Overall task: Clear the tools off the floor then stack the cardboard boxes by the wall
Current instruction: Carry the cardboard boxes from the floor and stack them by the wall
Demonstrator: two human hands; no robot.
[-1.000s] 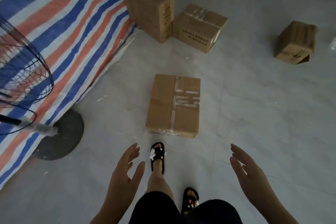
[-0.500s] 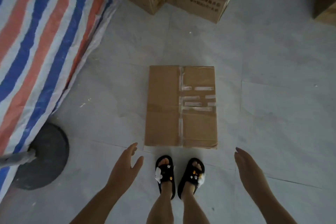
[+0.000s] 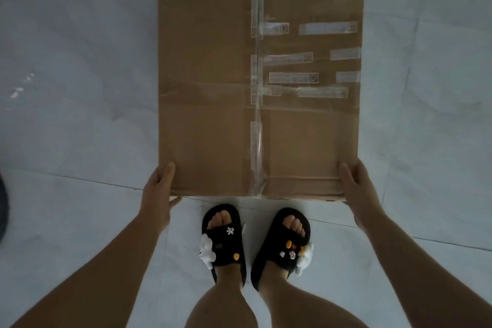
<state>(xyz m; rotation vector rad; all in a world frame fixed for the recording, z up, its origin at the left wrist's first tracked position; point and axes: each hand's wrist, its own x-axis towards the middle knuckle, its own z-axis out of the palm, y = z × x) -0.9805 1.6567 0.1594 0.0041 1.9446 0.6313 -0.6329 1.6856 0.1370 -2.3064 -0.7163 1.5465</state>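
At the far left edge I see a dark rounded shape (image 3: 3,210) on the pale tiled floor (image 3: 66,88); I can't tell what it is. My left hand (image 3: 157,194) presses the near left corner of the cardboard box (image 3: 207,74), thumb lying on top, the other fingers hidden down the side. The taped box fills the middle, its near edge just beyond my black slippers (image 3: 226,245). My right hand (image 3: 356,189) clasps the near right corner the same way.

The box (image 3: 213,74) runs off the top edge, so you can't see its far end. Its label print is too blurred to read. A dark shape (image 3: 3,210) is cut off at left.
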